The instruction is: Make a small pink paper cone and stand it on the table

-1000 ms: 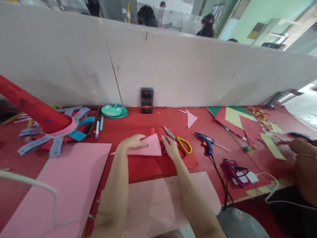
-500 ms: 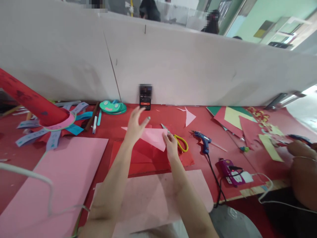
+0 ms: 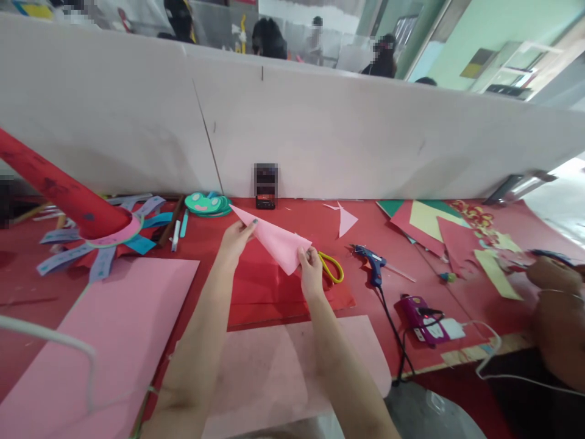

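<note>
A pink paper cone (image 3: 278, 242) is held slanted between my hands, its narrow tip up to the left and its wide end down to the right. My left hand (image 3: 236, 241) is closed on its left side, thumb on the paper. At the wide end, my right hand (image 3: 311, 268) pinches the edge. Beneath lies a red sheet (image 3: 260, 286) on the red table. Scissors with yellow handles (image 3: 335, 268) rest just right of my right hand, their blades mostly hidden.
A blue glue gun (image 3: 372, 261) lies to the right, its cord running to a purple power strip (image 3: 423, 320). A large pink sheet (image 3: 132, 317) and a red cone with paper strips (image 3: 64, 195) are left. A co-worker's hand (image 3: 551, 274) is far right. A phone (image 3: 265, 186) leans on the partition.
My left hand was raised with fingers apart and now grips the pink paper. The paper's tip has lifted, and it now shows as a cone. My right hand keeps its pinch.
</note>
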{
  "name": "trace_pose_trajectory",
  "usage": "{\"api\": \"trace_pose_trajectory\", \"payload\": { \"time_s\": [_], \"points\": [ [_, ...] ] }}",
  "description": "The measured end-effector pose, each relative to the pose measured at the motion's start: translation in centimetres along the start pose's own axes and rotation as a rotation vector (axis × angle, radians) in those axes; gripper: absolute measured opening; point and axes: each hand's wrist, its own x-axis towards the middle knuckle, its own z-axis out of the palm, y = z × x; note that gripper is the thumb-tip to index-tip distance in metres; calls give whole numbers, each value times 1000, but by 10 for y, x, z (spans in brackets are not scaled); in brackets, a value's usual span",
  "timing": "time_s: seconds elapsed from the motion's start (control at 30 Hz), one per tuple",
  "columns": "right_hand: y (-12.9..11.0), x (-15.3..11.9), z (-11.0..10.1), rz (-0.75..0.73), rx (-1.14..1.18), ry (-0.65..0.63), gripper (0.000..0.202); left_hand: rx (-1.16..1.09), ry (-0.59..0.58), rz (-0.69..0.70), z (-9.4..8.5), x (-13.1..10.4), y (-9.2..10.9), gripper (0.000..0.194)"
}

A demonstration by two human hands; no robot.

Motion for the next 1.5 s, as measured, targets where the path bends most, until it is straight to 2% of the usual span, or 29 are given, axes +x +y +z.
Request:
{"api": "trace_pose_trajectory", "payload": {
  "time_s": [0.17, 0.37, 0.6, 0.87, 1.13, 1.3, 1.5],
  "points": [
    [-2, -4, 5, 75, 101, -42, 41, -13, 35, 69, 0, -5, 12, 45],
    [6, -3, 3, 164, 97, -104, 40, 127, -51, 198, 0, -19, 27, 54],
    [7, -1, 4, 177, 47, -110, 43, -19, -111, 197, 2, -33, 42, 65],
    [6, -4, 6, 198, 62, -116, 45, -6, -102, 236, -1, -33, 43, 58],
    [9, -2, 2, 180, 0, -116, 47, -83, 11, 357, -1, -32, 44, 52],
    [5, -3, 3, 167, 98, -156, 45, -93, 3, 370, -2, -31, 43, 51],
    [7, -4, 1, 114, 46, -189, 42, -120, 115, 384, 1, -33, 46, 52]
  ]
}}
